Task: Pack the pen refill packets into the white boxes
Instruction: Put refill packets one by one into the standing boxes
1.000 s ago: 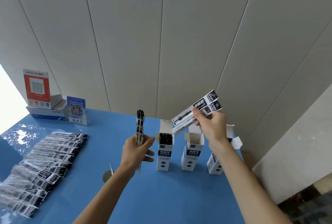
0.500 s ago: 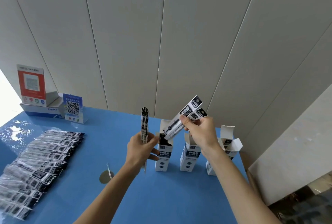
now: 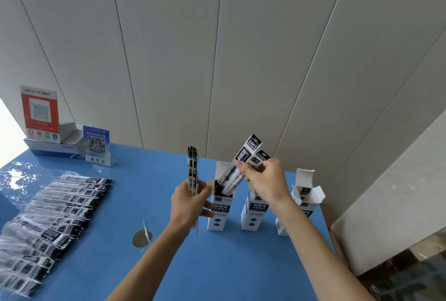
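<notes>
Blue worktop (image 3: pixel 217 271), going left to right: the spread of refill packets (image 3: pixel 55 211) waiting their turn is fanned out at the far left, well apart from the boxes. My left hand (image 3: pixel 189 204) grips a small upright stack of packets (image 3: pixel 192 170) just beside the left box (image 3: pixel 220 209), same as a second ago. What's changed is my right hand (image 3: pixel 264 181): a second ago it was pinching two packets (image 3: pixel 243 163) up in the air above the boxes, and now it's brought them down so their lower ends poke into the open top of the left box, tilted, upper ends sticking out. So this pair is about half in, I'd say. The middle box (image 3: pixel 253 214) and the right box (image 3: pixel 303 206) stand open, flaps up.
</notes>
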Tool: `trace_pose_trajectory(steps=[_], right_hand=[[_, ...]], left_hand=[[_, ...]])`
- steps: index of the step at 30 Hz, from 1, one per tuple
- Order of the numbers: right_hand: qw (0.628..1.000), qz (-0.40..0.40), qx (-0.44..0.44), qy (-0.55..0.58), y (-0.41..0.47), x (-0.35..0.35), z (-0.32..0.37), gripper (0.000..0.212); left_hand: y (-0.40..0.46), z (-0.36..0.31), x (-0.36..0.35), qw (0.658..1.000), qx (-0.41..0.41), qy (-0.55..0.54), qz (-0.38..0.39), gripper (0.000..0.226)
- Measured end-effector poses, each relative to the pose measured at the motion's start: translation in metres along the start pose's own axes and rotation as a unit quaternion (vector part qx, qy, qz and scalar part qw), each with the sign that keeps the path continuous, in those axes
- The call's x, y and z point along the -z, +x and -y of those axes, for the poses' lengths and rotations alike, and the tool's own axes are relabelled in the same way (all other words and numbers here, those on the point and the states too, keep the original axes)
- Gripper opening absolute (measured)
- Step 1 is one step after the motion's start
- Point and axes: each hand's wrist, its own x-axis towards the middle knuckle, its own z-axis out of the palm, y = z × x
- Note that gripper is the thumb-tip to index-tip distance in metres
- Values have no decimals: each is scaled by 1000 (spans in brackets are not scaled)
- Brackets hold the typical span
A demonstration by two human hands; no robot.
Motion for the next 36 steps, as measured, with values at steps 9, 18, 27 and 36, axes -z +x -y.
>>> trace_pose_trajectory(steps=[9,18,27,36], right_hand=[[993,48,-34,-104,5,-22,-17,32],[940,198,7,-278,2,-16,-10,36],[932,159,86,-316,-2,-15,-17,31],[932,155,58,-322,-3,-35,-24,24]], left_hand=[[-2,-1,-4,1000,-10,7,1,17],[-2,-2,0,1000,-8,14,-3,17],[-4,-2,-2,1000,-5,13,-4,16],[-3,-1,0,1000,-8,18,-4,16]])
